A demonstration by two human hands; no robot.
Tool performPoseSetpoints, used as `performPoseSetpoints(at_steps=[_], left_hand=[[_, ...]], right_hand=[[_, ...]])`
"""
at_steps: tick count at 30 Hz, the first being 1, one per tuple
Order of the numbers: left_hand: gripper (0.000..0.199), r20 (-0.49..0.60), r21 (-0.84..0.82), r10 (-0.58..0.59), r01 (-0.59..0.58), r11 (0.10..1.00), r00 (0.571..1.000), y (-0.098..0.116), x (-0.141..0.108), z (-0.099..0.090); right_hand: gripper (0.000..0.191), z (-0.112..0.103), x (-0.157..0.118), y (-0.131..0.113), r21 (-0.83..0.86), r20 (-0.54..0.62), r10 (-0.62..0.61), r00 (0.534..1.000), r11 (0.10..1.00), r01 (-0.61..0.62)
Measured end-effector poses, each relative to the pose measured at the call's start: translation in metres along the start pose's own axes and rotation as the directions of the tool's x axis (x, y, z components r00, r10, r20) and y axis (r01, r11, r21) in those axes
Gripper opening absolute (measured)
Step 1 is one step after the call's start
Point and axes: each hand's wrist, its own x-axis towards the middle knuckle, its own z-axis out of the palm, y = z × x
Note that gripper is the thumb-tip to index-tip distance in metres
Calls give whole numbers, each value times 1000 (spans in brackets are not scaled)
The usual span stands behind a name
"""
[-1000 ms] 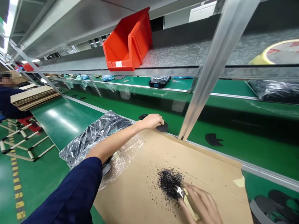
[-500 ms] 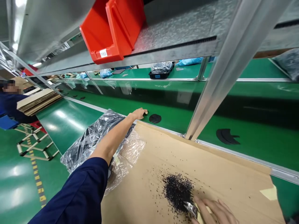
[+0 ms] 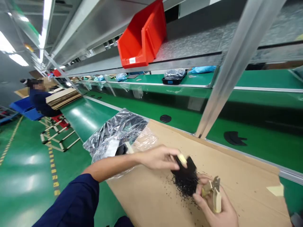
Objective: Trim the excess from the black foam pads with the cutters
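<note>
My left hand (image 3: 159, 157), with a pale yellow cover on one fingertip, is closed on a thin black flat piece (image 3: 191, 163). That piece is slightly blurred above a pile of small black bits (image 3: 187, 186) on the brown paper. Close by on the right, my right hand (image 3: 223, 209) grips a pair of nippers (image 3: 217, 197). The nippers have cream-coloured handles, and their metal jaws point up and away from me. The jaws are not touching the black piece.
Beyond the brown paper (image 3: 246, 189), a green surface (image 3: 201, 126) carries a round black piece (image 3: 165, 118) and another black piece (image 3: 234, 138). Clear plastic over dark parts (image 3: 118, 129) lies left. A metal post (image 3: 227, 75) and red bin (image 3: 132, 44) stand ahead; a person (image 3: 40, 97) sits far left.
My left hand has come back from the green surface to above the pile, now with a black piece in it. My right hand has lifted the nippers off the pile. The view has shifted left.
</note>
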Motion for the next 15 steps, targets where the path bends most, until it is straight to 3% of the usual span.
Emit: performPoseSetpoints(at_steps=[3,5,7,8,9,12,15], left_hand=[[35,-38,-260,-23,12,966,999,-10,-32,51],[49,-132,-218,-91,60,974,987,-22,-55,56],[46,-201,93,-206,228,969,958,-32,-83,39],[33,-236,330,-279,347,878,931,-36,-98,25],[25,-274,565,-365,456,688,890,-38,-112,8],[29,-410,692,-445,589,417,796,-42,-151,-42],[35,-465,717,-481,635,287,743,-42,-175,-75]], right_hand=[[46,8,3,-14,60,20,116,993,991,-117],[44,13,2,-14,80,27,165,986,983,-166],[45,15,0,-10,114,37,174,984,978,-177],[47,16,-1,-6,132,43,167,985,976,-172],[49,16,-1,-3,145,48,158,986,976,-163],[52,17,-2,7,156,31,151,988,976,-154],[54,19,-1,16,177,8,178,984,968,-177]])
